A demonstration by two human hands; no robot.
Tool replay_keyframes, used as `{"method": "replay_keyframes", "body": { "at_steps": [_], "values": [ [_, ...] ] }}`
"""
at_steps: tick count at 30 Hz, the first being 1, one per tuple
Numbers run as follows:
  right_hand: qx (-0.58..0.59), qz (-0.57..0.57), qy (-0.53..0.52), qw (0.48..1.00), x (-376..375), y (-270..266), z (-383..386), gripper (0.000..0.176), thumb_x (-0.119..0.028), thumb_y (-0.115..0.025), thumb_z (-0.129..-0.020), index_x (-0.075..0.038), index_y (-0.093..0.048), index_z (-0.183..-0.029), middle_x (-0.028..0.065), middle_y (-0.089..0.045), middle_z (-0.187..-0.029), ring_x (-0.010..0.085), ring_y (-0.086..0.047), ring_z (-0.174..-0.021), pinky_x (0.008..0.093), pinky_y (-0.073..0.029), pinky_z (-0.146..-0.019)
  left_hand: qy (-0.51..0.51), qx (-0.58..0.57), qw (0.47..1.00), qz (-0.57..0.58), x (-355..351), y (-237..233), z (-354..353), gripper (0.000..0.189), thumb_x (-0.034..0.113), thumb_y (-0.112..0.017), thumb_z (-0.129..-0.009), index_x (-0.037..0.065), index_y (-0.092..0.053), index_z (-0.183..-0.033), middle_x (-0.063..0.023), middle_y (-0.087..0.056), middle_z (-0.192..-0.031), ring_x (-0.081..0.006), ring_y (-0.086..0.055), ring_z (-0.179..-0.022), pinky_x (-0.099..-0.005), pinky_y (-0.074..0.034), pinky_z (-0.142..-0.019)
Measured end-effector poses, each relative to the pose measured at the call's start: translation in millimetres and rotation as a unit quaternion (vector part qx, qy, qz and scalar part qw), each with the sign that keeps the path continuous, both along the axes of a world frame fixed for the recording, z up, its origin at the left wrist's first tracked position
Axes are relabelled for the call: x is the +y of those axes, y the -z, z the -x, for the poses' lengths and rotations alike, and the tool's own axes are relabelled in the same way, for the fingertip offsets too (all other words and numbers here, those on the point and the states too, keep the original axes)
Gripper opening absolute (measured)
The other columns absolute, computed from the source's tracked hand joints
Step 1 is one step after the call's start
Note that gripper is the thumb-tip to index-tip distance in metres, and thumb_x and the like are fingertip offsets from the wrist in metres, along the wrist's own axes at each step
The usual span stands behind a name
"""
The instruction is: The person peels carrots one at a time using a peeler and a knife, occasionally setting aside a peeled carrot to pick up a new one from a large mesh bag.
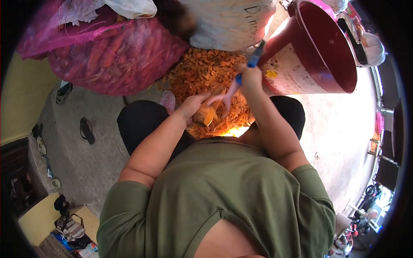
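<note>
cupping an orange vegetable (205, 116) in its grip, the left hand (192, 107) sits near a blue tool (254, 60) the right hand (251, 78) holds.

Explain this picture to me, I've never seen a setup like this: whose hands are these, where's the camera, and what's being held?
No machine here: these are a person's two bare hands. The single picture comes from a camera worn on their head, looking down past an olive-green shirt.

The left hand holds a brown-and-orange piece of produce. The right hand grips a blue tool with a pale pink forked end; motion blurs it, so I can't tell its exact type.

Between the knees, orange slices and peelings lie heaped. Beyond them are a bulging pink mesh sack and a white sack with black lettering, with a large dark-red bucket to the right.
</note>
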State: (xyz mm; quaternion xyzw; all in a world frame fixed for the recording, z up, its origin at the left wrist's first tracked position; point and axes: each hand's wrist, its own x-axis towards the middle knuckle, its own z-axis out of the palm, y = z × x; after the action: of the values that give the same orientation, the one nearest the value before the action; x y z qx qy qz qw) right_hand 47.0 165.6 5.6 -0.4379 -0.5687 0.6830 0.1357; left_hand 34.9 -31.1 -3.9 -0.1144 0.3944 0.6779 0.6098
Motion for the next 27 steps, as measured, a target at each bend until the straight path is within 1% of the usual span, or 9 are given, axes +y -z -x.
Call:
{"method": "replay_keyframes", "body": {
  "at_steps": [1,2,4,7,10,15,18,23,27],
  "values": [
    [0.069,0.040,0.050,0.996,14.2,3.2,1.5,0.014,0.000,-0.061,-0.066,-0.007,-0.048,-0.067,0.0003,-0.047,-0.060,0.0117,-0.044,-0.050,0.0271,-0.034,-0.045,0.001,0.002,1.000,-0.013,-1.3,-0.2,-0.7,0.034,0.025,-0.036,-0.090,0.007,-0.043,-0.117,-0.0070,-0.055,-0.097,-0.0138,-0.058,-0.079,-0.0286,-0.050,-0.065],
    [0.043,-0.022,0.080,0.996,35.1,18.2,3.0,0.012,-0.002,-0.060,-0.066,-0.007,-0.049,-0.067,0.0007,-0.048,-0.061,0.0125,-0.046,-0.051,0.0276,-0.035,-0.046,0.001,0.005,1.000,-0.026,-2.2,-0.5,-1.1,0.033,0.026,-0.036,-0.089,0.008,-0.043,-0.117,-0.0067,-0.055,-0.097,-0.0135,-0.058,-0.078,-0.0283,-0.050,-0.064],
    [0.098,0.023,0.140,0.985,47.0,14.5,3.9,0.012,-0.002,-0.060,-0.066,-0.007,-0.048,-0.067,0.0005,-0.048,-0.062,0.0124,-0.047,-0.053,0.0272,-0.035,-0.046,-0.023,0.015,1.000,-0.015,-0.3,-1.4,-3.0,0.033,0.026,-0.038,-0.089,0.009,-0.044,-0.116,-0.0061,-0.056,-0.096,-0.0130,-0.058,-0.075,-0.0274,-0.050,-0.061],
    [0.080,0.044,0.048,0.995,15.8,-22.5,-4.6,0.015,0.000,-0.061,-0.065,-0.006,-0.048,-0.068,0.0012,-0.047,-0.062,0.0125,-0.045,-0.051,0.0271,-0.036,-0.047,-0.027,0.015,1.000,-0.005,-2.2,-9.7,-0.2,0.032,0.027,-0.041,-0.088,0.009,-0.045,-0.114,-0.0053,-0.056,-0.093,-0.0126,-0.058,-0.071,-0.0267,-0.050,-0.058],
    [0.108,0.100,-0.050,0.988,-29.4,-26.1,-15.8,0.015,-0.001,-0.063,-0.065,-0.005,-0.050,-0.071,0.0013,-0.048,-0.063,0.0125,-0.045,-0.053,0.0269,-0.035,-0.049,-0.007,0.024,0.999,0.041,-1.1,-2.5,0.4,0.032,0.027,-0.043,-0.087,0.008,-0.047,-0.113,-0.0050,-0.057,-0.090,-0.0124,-0.058,-0.070,-0.0265,-0.050,-0.058],
    [0.019,-0.047,0.080,0.995,32.2,5.8,2.6,0.015,0.000,-0.061,-0.065,-0.006,-0.048,-0.067,0.0005,-0.045,-0.059,0.0124,-0.043,-0.048,0.0269,-0.034,-0.045,-0.011,-0.001,1.000,0.029,2.0,-10.3,-5.7,0.033,0.028,-0.045,-0.087,0.004,-0.048,-0.109,-0.0054,-0.058,-0.087,-0.0129,-0.059,-0.069,-0.0273,-0.050,-0.059],
    [0.125,0.053,0.152,0.979,64.3,23.0,3.0,0.016,0.000,-0.061,-0.065,-0.008,-0.047,-0.063,0.0001,-0.044,-0.057,0.0120,-0.043,-0.048,0.0264,-0.033,-0.045,-0.053,-0.001,0.998,0.031,2.1,-4.7,-6.5,0.033,0.027,-0.044,-0.087,0.003,-0.048,-0.109,-0.0064,-0.058,-0.088,-0.0130,-0.059,-0.068,-0.0269,-0.050,-0.059],
    [0.103,0.090,0.015,0.990,2.7,-2.6,-2.3,0.019,0.003,-0.062,-0.063,-0.005,-0.046,-0.069,0.0009,-0.047,-0.061,0.0132,-0.046,-0.051,0.0270,-0.035,-0.046,0.025,0.022,0.999,0.011,-1.5,-4.9,2.2,0.033,0.026,-0.041,-0.088,0.002,-0.047,-0.110,-0.0072,-0.058,-0.086,-0.0125,-0.059,-0.068,-0.0259,-0.050,-0.059],
    [0.108,0.035,0.147,0.983,53.0,32.7,8.0,0.013,0.003,-0.059,-0.065,-0.005,-0.049,-0.069,0.0016,-0.048,-0.060,0.0128,-0.046,-0.050,0.0253,-0.035,-0.047,0.028,0.028,0.999,-0.007,-5.6,-1.1,5.5,0.033,0.028,-0.041,-0.088,0.001,-0.048,-0.107,-0.0073,-0.058,-0.084,-0.0129,-0.059,-0.067,-0.0261,-0.050,-0.058]
  ]
}}
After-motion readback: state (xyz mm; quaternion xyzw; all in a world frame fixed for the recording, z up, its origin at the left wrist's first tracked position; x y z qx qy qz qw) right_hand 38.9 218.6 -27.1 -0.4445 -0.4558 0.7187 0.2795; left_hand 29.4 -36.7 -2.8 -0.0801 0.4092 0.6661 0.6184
